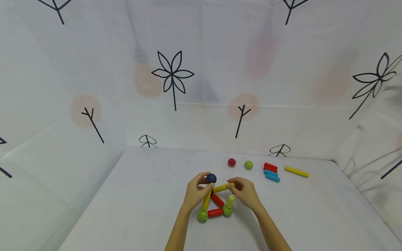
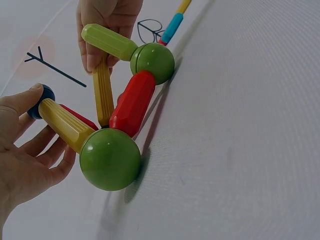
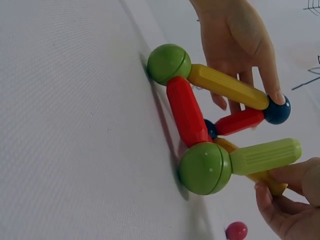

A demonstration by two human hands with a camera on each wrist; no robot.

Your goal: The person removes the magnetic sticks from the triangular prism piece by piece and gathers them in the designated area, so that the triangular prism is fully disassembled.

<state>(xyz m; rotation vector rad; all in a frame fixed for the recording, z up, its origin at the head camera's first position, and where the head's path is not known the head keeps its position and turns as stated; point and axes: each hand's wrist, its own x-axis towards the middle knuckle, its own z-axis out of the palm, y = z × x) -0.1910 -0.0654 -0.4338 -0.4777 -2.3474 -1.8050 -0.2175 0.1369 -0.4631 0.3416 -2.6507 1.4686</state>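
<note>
A small frame of magnetic rods and balls stands on the white table. My left hand (image 1: 195, 193) holds its raised dark blue ball (image 1: 211, 178), thumb across it. From that ball a yellow rod (image 1: 206, 201) slopes down to a green ball (image 1: 202, 216). A red rod (image 1: 215, 212) links this to another green ball (image 1: 227, 211), which carries an upright light green rod (image 1: 230, 201). Between thumb and fingers, my right hand (image 1: 245, 191) pinches the end of a second yellow rod (image 1: 221, 188); its other end is at a lower blue ball (image 3: 210, 129) behind.
Toward the back lie a loose red ball (image 1: 231, 162) and a green ball (image 1: 248, 165). Right of them are short red rods (image 1: 270, 167), light blue rods (image 1: 272, 176) and a longer yellow rod (image 1: 296, 172). A patterned white cloth (image 1: 201, 129) hangs behind the table.
</note>
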